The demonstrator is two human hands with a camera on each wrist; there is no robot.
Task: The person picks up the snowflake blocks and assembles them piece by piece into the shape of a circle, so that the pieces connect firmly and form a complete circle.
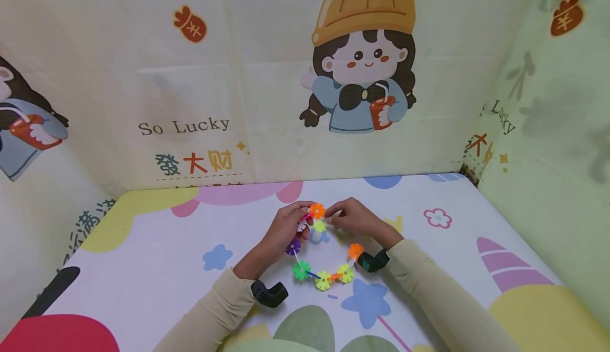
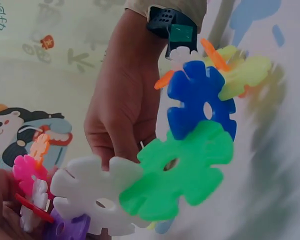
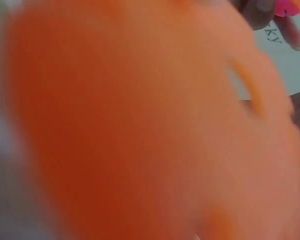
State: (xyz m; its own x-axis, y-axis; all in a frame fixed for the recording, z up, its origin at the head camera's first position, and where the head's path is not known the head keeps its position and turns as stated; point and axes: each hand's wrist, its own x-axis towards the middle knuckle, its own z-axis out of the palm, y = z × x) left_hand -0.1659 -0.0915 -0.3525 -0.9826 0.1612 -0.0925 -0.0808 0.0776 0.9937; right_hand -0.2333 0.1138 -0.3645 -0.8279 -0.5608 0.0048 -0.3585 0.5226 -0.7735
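Note:
In the head view my left hand (image 1: 286,227) grips one end of a chain of notched plastic flower discs, near a purple disc (image 1: 293,246) and a white one. An orange disc (image 1: 317,210) stands up at its fingertips. My right hand (image 1: 355,217) has its fingers drawn together at the edge of a yellow-green disc (image 1: 320,226), just below the orange one. From the left hand the chain hangs in a loop through a green disc (image 1: 301,270) and two yellow discs (image 1: 323,280). Another orange disc (image 3: 140,125) fills the right wrist view; the white disc (image 2: 90,185) hides the right fingertips in the left wrist view.
Beneath the hands spreads a white table cover (image 1: 267,299) printed with coloured shapes. Printed cloth (image 1: 267,77) hangs behind and at both sides. A black bar (image 1: 50,291) lies along the left edge. Each wrist carries a black camera (image 1: 269,294).

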